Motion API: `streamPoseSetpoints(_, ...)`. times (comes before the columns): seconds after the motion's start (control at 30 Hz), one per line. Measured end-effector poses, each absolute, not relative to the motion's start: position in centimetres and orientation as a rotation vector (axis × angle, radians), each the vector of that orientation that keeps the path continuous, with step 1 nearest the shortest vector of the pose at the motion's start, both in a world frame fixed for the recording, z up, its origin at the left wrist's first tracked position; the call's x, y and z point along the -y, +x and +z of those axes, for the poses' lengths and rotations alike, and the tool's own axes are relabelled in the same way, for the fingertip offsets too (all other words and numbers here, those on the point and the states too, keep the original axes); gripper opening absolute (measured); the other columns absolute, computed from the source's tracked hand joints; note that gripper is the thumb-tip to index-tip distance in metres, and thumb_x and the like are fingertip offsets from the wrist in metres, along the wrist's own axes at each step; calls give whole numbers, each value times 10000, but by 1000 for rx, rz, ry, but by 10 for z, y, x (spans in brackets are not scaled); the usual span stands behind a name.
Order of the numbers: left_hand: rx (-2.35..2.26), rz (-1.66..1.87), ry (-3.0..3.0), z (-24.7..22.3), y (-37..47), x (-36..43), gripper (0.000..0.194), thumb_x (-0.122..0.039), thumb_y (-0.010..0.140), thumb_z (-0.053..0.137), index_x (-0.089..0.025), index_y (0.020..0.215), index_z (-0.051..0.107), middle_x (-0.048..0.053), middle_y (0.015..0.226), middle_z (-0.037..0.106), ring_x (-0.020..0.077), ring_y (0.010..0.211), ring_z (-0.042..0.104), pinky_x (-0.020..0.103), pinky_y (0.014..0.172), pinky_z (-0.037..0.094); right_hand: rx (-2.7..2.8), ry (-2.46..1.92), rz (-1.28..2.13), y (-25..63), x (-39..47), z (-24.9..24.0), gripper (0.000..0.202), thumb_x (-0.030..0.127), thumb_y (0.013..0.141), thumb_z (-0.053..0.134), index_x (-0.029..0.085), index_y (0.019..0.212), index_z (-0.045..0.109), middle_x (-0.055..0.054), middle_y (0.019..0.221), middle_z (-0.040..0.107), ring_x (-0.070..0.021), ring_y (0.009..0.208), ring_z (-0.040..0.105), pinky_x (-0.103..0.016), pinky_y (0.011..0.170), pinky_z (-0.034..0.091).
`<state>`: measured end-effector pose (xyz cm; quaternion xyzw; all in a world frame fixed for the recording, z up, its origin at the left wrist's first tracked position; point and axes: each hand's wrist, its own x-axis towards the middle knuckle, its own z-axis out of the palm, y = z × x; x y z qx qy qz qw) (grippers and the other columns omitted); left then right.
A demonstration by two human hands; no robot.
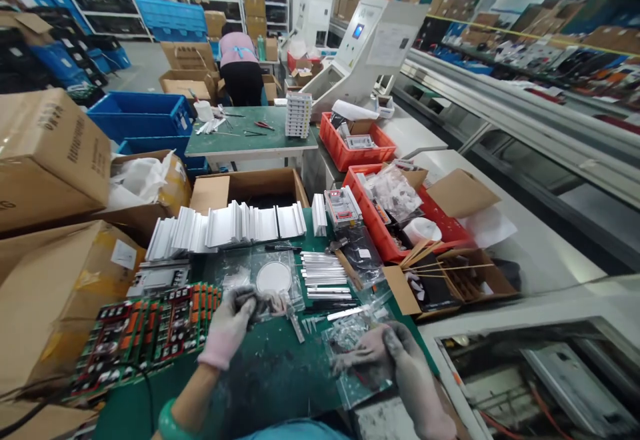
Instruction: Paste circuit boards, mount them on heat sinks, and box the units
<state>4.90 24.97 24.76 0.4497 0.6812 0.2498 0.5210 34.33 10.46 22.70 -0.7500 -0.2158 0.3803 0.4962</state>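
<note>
My left hand (233, 323), in a pale glove with dark-stained fingertips, is closed beside a clear plastic bag (295, 280). What its fingers hold, if anything, I cannot make out. A round white disc (273, 277) lies just beyond them, and a short metallic strip (295, 327) lies to their right. My right hand (395, 357), gloved too, is over a clear bag of small transparent parts (350, 333). Its fingers reach left, apart and slightly blurred, with nothing visible in them. Thin silvery bars (325, 270) lie in a stack between and beyond the hands.
Green-and-orange circuit boards (160, 327) are on the left. White profile pieces (230, 225) line the green table's (270, 373) far edge. Red bins (370, 217) and an open carton with wooden sticks (450, 280) stand right. Farther back, a person (241, 60) bends over.
</note>
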Motion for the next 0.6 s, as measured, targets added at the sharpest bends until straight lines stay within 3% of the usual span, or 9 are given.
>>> streamPoseSetpoints(0.1,-1790,552,1296,273,26,-299,279,-329,742,624,-239,1005,645,54,975,729,284,1057,646,376,910,495,521,-1806,1039,347,-101,226,503,684,648,699,204,785,639,-30,752,691,-238,765,653,-309,693,520)
streamPoseSetpoints(0.17,-1878,481,1394,288,14,-327,233,-283,696,665,-208,917,671,93,992,722,367,1192,567,469,1014,415,542,-1802,1061,346,-100,225,494,672,656,698,204,803,645,-40,778,700,-245,796,662,-315,725,527)
streamPoseSetpoints(0.27,-1929,416,1500,303,13,-345,413,-245,577,744,-134,968,676,200,1280,605,498,1424,208,637,1124,184,574,-1834,1041,341,-102,221,478,660,655,694,203,792,658,-53,788,706,-258,816,665,-328,740,526)
streamPoseSetpoints(0.33,-1831,409,1573,304,28,-337,555,-255,568,745,-138,1102,653,190,1456,463,466,1471,-3,635,1161,39,597,-1831,1037,337,-107,218,475,647,639,708,202,800,673,-60,808,713,-265,833,666,-339,758,524)
streamPoseSetpoints(0.37,-1730,403,1604,303,40,-327,598,-271,591,732,-163,1170,631,156,1490,435,427,1482,8,597,1181,31,618,-1811,1046,334,-110,217,466,635,649,709,201,815,682,-64,828,716,-267,847,665,-343,773,523)
streamPoseSetpoints(0.4,-1593,386,1624,300,54,-314,614,-300,626,716,-193,1222,609,122,1486,451,389,1477,128,546,1196,86,641,-1784,1052,330,-113,217,450,622,671,702,200,824,688,-67,842,717,-265,853,664,-344,780,521)
streamPoseSetpoints(0.47,-1293,314,1602,291,84,-285,598,-379,650,720,-240,1222,614,71,1331,604,330,1317,455,457,1139,310,686,-1726,1071,323,-121,219,410,597,725,677,201,828,689,-64,838,714,-253,833,659,-338,760,520)
streamPoseSetpoints(0.5,-1158,270,1565,285,98,-270,579,-398,627,744,-238,1173,639,58,1235,662,309,1212,551,419,1073,402,709,-1700,1093,319,-125,221,393,585,749,665,202,832,688,-61,833,712,-246,822,656,-332,749,519)
streamPoseSetpoints(0.6,-963,208,1418,263,131,-233,623,-384,526,830,-189,1086,638,55,991,718,274,935,660,384,873,530,738,-1630,1157,316,-135,225,377,576,768,668,208,847,688,-51,839,710,-235,831,652,-328,761,519)
